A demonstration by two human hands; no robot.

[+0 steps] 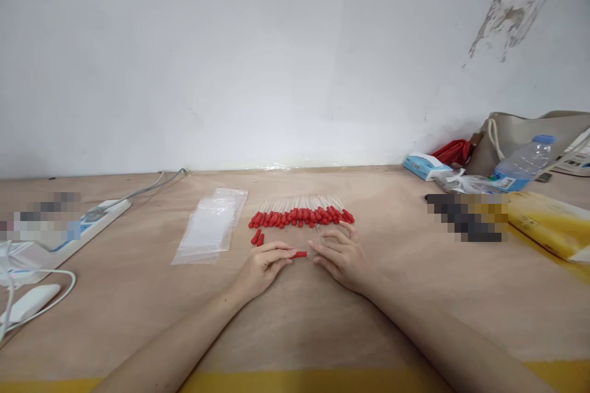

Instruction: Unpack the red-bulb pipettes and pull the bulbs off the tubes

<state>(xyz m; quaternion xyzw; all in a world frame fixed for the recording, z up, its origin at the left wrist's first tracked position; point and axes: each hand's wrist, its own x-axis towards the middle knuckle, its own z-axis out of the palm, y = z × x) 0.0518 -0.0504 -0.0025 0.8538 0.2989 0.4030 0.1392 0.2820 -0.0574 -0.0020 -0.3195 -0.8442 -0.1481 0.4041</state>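
Note:
My left hand (pixel 266 268) pinches a short red rubber-like sleeve (pixel 300 253) between thumb and fingertips. Close by on the right, my right hand (pixel 343 256) has its fingers bent and thumb near the fingertips, with a small clear piece (pixel 317 231) at them; its kind is too faint to tell. Beyond both hands lies a row of thin pale sticks (pixel 299 202) with red rubber-like tips (pixel 302 217) pointing toward me. Two loose red tips (pixel 256 237) rest just past my left hand.
Clear plastic bags (pixel 209 230) lie left of the sticks. Far left are a white power strip (pixel 92 230) and a white charger with cable (pixel 32 306). On the right sit a blue tissue pack (pixel 426 166), a plastic bottle (pixel 525 163), a grey bag (pixel 483 147) and a yellow package (pixel 548 224).

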